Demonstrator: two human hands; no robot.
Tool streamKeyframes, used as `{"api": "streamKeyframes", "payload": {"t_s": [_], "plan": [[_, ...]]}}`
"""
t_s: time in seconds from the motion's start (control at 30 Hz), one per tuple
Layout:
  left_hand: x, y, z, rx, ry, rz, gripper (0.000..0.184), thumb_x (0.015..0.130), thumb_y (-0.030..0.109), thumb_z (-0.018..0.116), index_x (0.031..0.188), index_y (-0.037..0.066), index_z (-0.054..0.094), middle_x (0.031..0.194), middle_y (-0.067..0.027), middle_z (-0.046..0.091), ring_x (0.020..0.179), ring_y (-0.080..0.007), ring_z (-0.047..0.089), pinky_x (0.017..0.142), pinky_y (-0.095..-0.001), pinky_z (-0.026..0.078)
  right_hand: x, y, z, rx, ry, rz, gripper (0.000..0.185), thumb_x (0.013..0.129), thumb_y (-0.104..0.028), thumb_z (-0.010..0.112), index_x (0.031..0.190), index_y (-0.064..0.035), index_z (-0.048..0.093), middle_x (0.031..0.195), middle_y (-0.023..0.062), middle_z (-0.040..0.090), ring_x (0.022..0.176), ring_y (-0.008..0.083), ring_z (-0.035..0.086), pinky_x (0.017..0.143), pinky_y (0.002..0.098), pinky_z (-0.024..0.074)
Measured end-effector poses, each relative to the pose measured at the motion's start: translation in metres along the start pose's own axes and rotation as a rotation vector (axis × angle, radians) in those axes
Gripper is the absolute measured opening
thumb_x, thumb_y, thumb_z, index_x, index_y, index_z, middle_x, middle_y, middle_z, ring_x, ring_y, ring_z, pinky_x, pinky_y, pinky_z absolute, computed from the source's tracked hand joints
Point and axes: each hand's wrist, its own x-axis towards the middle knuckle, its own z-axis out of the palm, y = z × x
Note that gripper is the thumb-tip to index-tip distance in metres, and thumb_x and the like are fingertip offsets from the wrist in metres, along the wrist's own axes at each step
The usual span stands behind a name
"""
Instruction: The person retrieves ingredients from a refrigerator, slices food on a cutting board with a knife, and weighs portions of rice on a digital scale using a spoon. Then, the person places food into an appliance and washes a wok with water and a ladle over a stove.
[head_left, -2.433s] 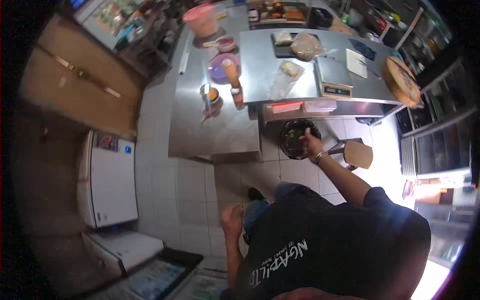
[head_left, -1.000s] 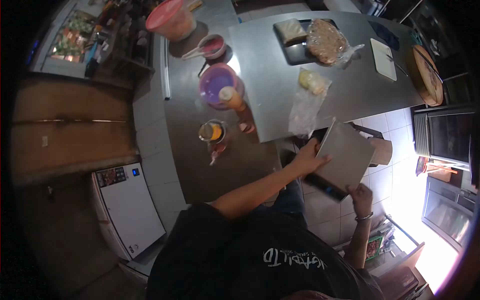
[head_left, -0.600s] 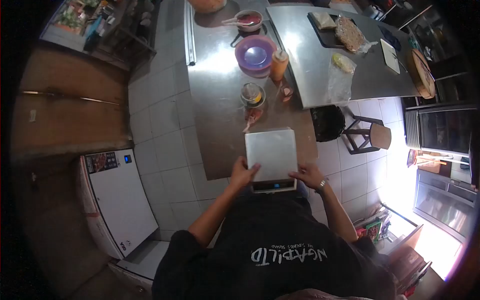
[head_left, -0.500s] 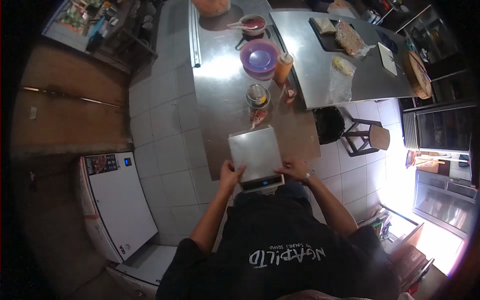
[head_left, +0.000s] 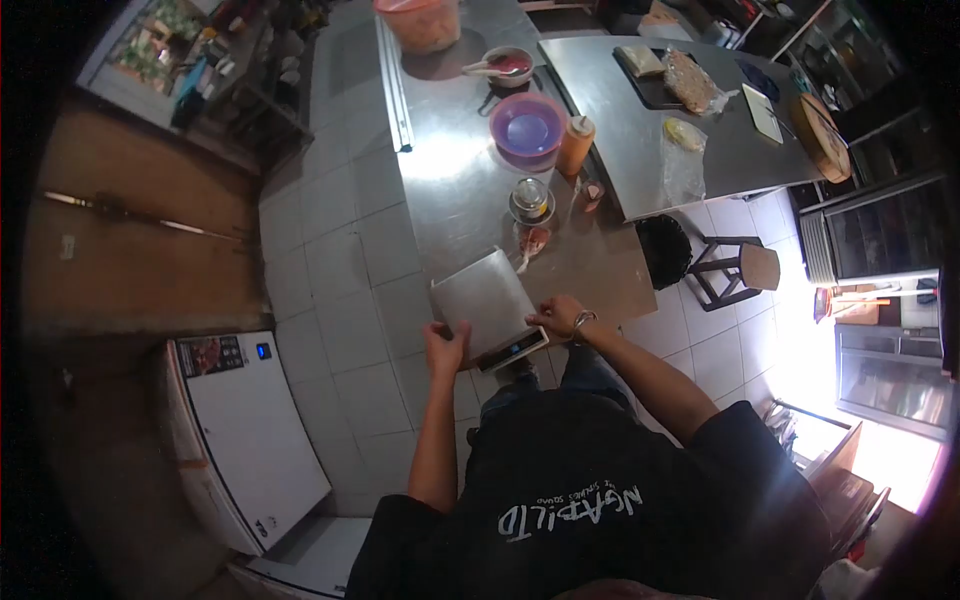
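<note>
Scale point(head_left: 487, 303): we see it mid-frame, at the lower edge of the bench point(head_left: 602, 275); whether it rests there, we cannot tell.
Left hand point(head_left: 446, 350): grip holding its left side.
Right hand point(head_left: 561, 315): grip holding its right.

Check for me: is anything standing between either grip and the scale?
Nothing visible does: the left grip and right grip both hold the scale by its sides. Beyond it, a small reddish bundle lies on the table, near the scale's far right corner.
</note>
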Motion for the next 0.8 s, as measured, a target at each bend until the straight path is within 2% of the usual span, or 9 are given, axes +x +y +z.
{"api": "streamKeyframes", "payload": {"t_s": [0.03, 0.13, 0.23, 0.3, 0.33, 0.43, 0.53, 0.63, 0.8], "plan": [[-0.002, 0.02, -0.004, 0.154, 0.271, 0.169, 0.055, 0.074, 0.035, 0.076, 0.106, -0.003, 0.052, 0.095, -0.0168, 0.059, 0.091, -0.0289, 0.057, 0.081, -0.0379, 0.045, -0.002, 0.003, 0.0, 0.023, 0.0, 0.043, 0.051, 0.078, -0.057, 0.059, 0.085, -0.0074, 0.069, 0.081, 0.0194, 0.064, 0.078, 0.0347, 0.062, 0.072, 0.0425, 0.0471], [0.034, 0.09, -0.001, -0.039, 0.345, 0.384, 0.045, 0.081, 0.028, 0.069, 0.111, -0.002, 0.054, 0.106, -0.0195, 0.059, 0.103, -0.0348, 0.054, 0.09, -0.0412, 0.041, -0.024, 0.017, 0.004, 0.143, 0.095, 0.135, 0.049, 0.081, -0.054, 0.057, 0.09, -0.0074, 0.069, 0.088, 0.0191, 0.065, 0.085, 0.0348, 0.062, 0.077, 0.0416, 0.0479], [0.092, 0.172, 0.031, 0.015, 0.101, 0.809, 0.034, 0.085, 0.02, 0.063, 0.112, 0.0, 0.056, 0.112, -0.0183, 0.058, 0.107, -0.0353, 0.053, 0.093, -0.0411, 0.04, -0.073, 0.031, -0.008, 0.35, 0.212, 0.154, 0.047, 0.084, -0.052, 0.056, 0.089, -0.0069, 0.068, 0.086, 0.0172, 0.065, 0.082, 0.0324, 0.063, 0.075, 0.0398, 0.0479], [0.14, 0.219, 0.073, 0.125, -0.072, 1.029, 0.031, 0.084, 0.015, 0.061, 0.112, 0.002, 0.057, 0.113, -0.0184, 0.058, 0.107, -0.0354, 0.053, 0.094, -0.0411, 0.041, -0.107, 0.058, -0.003, 0.448, 0.294, 0.153, 0.04, 0.084, -0.047, 0.061, 0.086, -0.0071, 0.068, 0.072, 0.0069, 0.063, 0.065, 0.018, 0.059, 0.062, 0.0338, 0.0468], [0.159, 0.238, 0.095, 0.181, -0.137, 1.128, 0.031, 0.083, 0.012, 0.06, 0.112, 0.003, 0.057, 0.113, -0.0184, 0.058, 0.108, -0.0355, 0.053, 0.094, -0.0411, 0.041, -0.125, 0.068, -0.005, 0.503, 0.262, 0.315, 0.039, 0.085, -0.045, 0.061, 0.083, -0.0065, 0.067, 0.069, 0.0042, 0.061, 0.06, 0.015, 0.056, 0.055, 0.0311, 0.044], [0.224, 0.267, 0.158, 0.344, -0.392, 1.283, 0.034, 0.08, 0.007, 0.057, 0.114, 0.003, 0.056, 0.114, -0.0198, 0.057, 0.107, -0.0365, 0.053, 0.093, -0.0414, 0.042, -0.186, 0.105, 0.003, 0.894, 0.219, 0.688, 0.041, 0.088, -0.044, 0.055, 0.077, -0.0059, 0.062, 0.063, 0.0028, 0.053, 0.057, 0.015, 0.05, 0.053, 0.0315, 0.0405], [0.264, 0.283, 0.192, 0.819, -0.676, 1.181, 0.022, 0.077, 0.004, 0.057, 0.099, 0.002, 0.059, 0.106, -0.0212, 0.06, 0.1, -0.0374, 0.057, 0.086, -0.045, 0.046, -0.248, 0.13, 0.019, 1.101, 0.49, 0.798, 0.039, 0.089, -0.04, 0.055, 0.068, -0.0073, 0.054, 0.06, -0.0012, 0.046, 0.054, 0.0102, 0.041, 0.048, 0.0288, 0.0337], [0.278, 0.278, 0.205, 0.988, -0.615, 1.282, 0.016, 0.074, 0.003, 0.058, 0.09, 0.002, 0.059, 0.096, -0.0202, 0.063, 0.091, -0.0363, 0.06, 0.08, -0.0462, 0.048, -0.285, 0.158, 0.056, 1.255, 0.7, 0.992, 0.03, 0.091, -0.035, 0.055, 0.076, -0.009, 0.056, 0.055, -0.0041, 0.042, 0.042, 0.0081, 0.04, 0.036, 0.0241, 0.0292], [0.254, 0.29, 0.202, 1.122, -0.589, 1.282, 0.017, 0.073, 0.002, 0.058, 0.089, 0.003, 0.061, 0.092, -0.0199, 0.063, 0.086, -0.0344, 0.062, 0.075, -0.0456, 0.049, -0.306, 0.174, 0.08, 1.287, 0.639, 1.074, 0.031, 0.09, -0.036, 0.057, 0.077, -0.0075, 0.057, 0.055, -0.0036, 0.044, 0.042, 0.0076, 0.042, 0.036, 0.0229, 0.0294]]}}
